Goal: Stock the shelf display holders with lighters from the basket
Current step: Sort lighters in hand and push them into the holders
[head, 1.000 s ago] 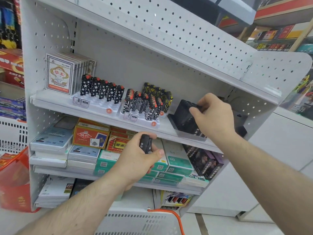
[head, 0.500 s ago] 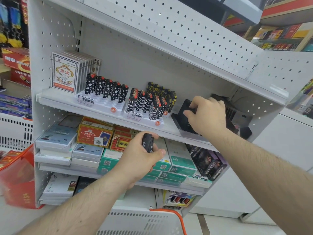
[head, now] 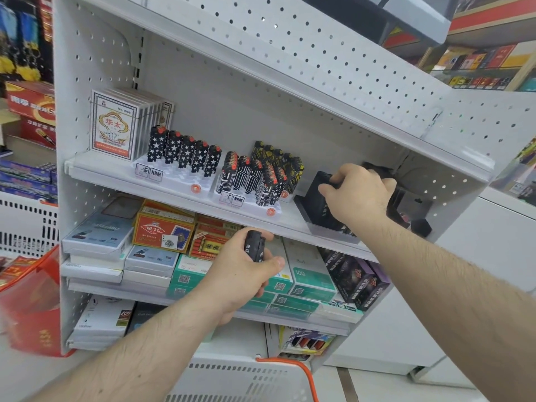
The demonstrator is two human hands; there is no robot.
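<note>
Lighters (head: 255,246), black, are gripped in curled left hand (head: 242,275) near shelf edge, while black holder (head: 317,198) at right is gripped by right hand (head: 359,192).

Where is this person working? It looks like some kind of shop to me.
Most likely a small convenience or tobacco shop. A white pegboard shelf unit holds lighters upright in display holders beside boxed playing cards, and a shopping basket sits below. The left hand holds a black lighter.

Bare shelf (head: 179,189) at 9 o'clock of circuit-print lighters (head: 249,181); black holder (head: 319,204) blocks their 3 o'clock; upper shelf (head: 261,71) caps 12.
</note>
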